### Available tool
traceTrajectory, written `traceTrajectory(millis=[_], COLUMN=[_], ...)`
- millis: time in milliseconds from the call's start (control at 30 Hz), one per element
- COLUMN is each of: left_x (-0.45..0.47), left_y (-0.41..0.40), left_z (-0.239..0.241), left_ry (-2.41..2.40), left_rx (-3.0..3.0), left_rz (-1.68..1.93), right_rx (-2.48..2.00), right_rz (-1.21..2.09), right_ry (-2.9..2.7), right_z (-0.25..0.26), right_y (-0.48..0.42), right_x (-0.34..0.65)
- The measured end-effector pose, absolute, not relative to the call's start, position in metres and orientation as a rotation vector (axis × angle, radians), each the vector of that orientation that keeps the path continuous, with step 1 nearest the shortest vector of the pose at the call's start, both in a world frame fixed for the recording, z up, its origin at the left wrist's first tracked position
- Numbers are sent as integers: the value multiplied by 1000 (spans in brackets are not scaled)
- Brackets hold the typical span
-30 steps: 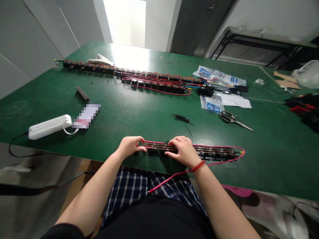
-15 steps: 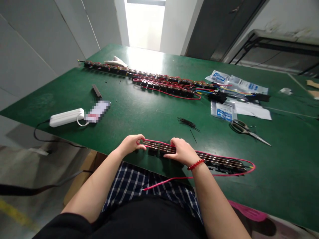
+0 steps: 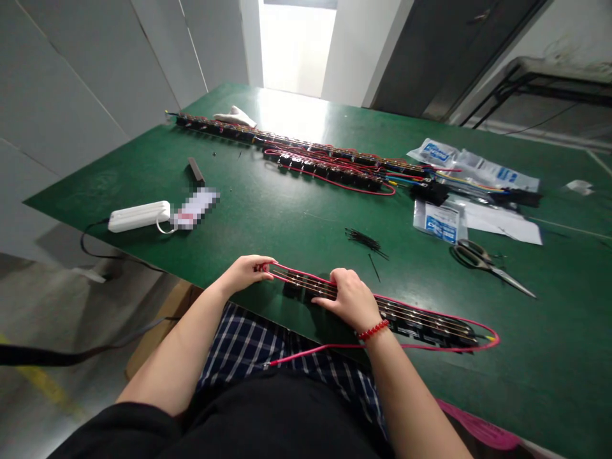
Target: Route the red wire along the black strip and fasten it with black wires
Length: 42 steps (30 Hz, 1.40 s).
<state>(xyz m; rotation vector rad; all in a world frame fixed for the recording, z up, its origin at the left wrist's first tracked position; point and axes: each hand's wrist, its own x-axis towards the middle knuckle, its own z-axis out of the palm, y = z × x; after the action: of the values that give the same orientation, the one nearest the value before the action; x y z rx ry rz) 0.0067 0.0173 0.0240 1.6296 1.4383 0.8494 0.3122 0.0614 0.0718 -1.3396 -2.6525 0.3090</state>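
Changes since the earlier frames: the view has swung so the whole table sits further right and lower in the picture; both hands remain on the same strip, the right hand slightly nearer the body, the strip's right end now more slanted toward the near edge.

Items, left to right:

- White power pack (image 3: 138, 216), near the table's left edge, cable trailing off the edge; a blurred flat item just beside it.
- Small dark bar (image 3: 196, 171), lying alone behind the pack.
- Left hand (image 3: 245, 271): fingers curled narrow, pinching the left tip of the component strip (image 3: 421, 320) and the red wire (image 3: 482, 344) looped round it.
- Right hand (image 3: 349, 299): palm down, fingers bent, pressing on the strip's middle-left part; red bead bracelet at the wrist.
- Component strip: long dark row with metal rails, lying along the near table edge, its red wire running off the edge over the lap.
- Loose black ties (image 3: 364, 240), a small heap just behind the right hand, apart from it.
- Two longer wired strips (image 3: 329, 167) across the far side; white cloth at their left end.
- Printed bags (image 3: 438, 223) and papers, right of centre.
- Scissors (image 3: 488, 260), closed, right of the bags.

Open room: bare green table (image 3: 268, 210) between the near strip and the far strips; more bare surface at the near right corner.
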Motion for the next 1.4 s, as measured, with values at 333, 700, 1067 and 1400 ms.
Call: traceTrajectory(millis=[333, 700, 1067, 1400], left_x=[8, 32, 48, 59], left_y=[19, 20, 21, 21], left_z=[29, 50, 42, 83], left_ry=[1504, 1369, 1483, 1559], left_rx=[1689, 1909, 2175, 2413], left_rz=[812, 828, 808, 488], right_rx=[-1257, -1121, -1103, -1123], right_rz=[272, 187, 209, 544], right_ry=[-2650, -2683, -2668, -2713], right_z=[71, 67, 66, 83], right_y=[60, 57, 56, 65], right_x=[314, 319, 319, 343])
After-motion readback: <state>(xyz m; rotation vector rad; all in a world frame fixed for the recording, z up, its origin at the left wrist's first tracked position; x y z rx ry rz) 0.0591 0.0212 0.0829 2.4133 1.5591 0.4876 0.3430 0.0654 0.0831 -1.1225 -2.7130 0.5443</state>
